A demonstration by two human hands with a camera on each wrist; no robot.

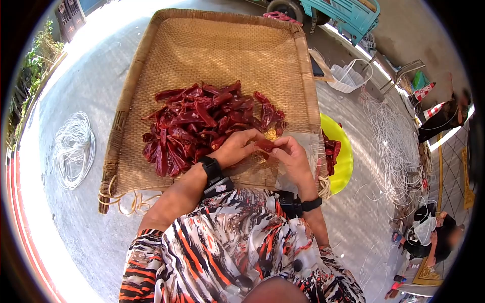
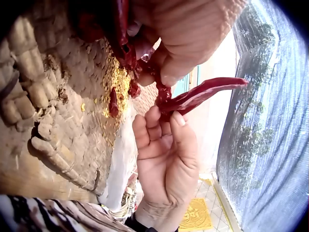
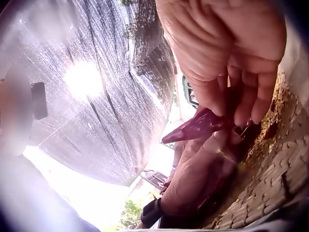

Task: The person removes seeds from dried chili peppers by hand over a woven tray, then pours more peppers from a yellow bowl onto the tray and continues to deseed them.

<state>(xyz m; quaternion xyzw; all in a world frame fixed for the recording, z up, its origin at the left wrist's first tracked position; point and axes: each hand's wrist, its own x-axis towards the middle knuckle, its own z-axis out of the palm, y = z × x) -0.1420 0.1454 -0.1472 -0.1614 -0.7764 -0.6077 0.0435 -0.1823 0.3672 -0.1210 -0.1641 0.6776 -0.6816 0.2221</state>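
Note:
Both hands meet over the near right part of a woven tray (image 1: pixel 227 40), pinching one dried red chili (image 2: pixel 207 92) between them. The left hand (image 1: pixel 241 146) pinches one end with thumb and fingers; the right hand (image 1: pixel 294 157) grips the other part between thumb and fingertips. In the right wrist view the pod (image 3: pixel 195 126) points out to the left from between the fingers. A heap of red chilies (image 1: pixel 194 121) lies left of the hands. Yellow seeds (image 2: pixel 116 82) are scattered on the weave below them.
A yellow-green basin (image 1: pixel 343 151) with red chilies stands right of the tray. White baskets (image 1: pixel 348 78), loose wire (image 1: pixel 391 146) and a coil of wire (image 1: pixel 74 150) lie on the ground. A teal cart (image 1: pixel 348 17) stands behind; people are at the right edge.

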